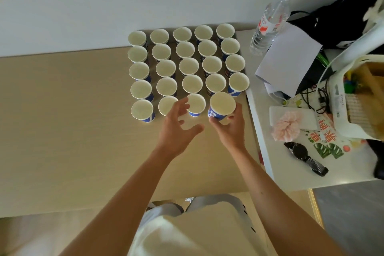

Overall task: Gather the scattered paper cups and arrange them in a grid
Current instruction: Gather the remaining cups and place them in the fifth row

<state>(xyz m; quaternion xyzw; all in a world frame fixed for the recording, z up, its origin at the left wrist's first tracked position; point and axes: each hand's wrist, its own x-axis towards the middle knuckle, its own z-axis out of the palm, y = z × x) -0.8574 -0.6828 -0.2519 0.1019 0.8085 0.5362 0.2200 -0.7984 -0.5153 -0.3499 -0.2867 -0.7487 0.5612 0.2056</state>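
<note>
**Paper cups**, white inside, blue outside: 23 stand upright in a grid on the counter.
**Rows 1 to 4**, counted from the far side: 5 cups each, complete.
**Row 5**, nearest: 3 cups placed.
**Held cup**: grasped around its base by the right grip, tilted, at the 4th slot of row 5, apparently not yet set down.
**Left grip**: released, fingers spread over the 2nd and 3rd cups of row 5. Contact cannot be told.
**Status:** nearly finished.
**Outstanding:** seat the held cup. The 5th slot of row 5 is unfilled, and no loose cup is in view.
</note>
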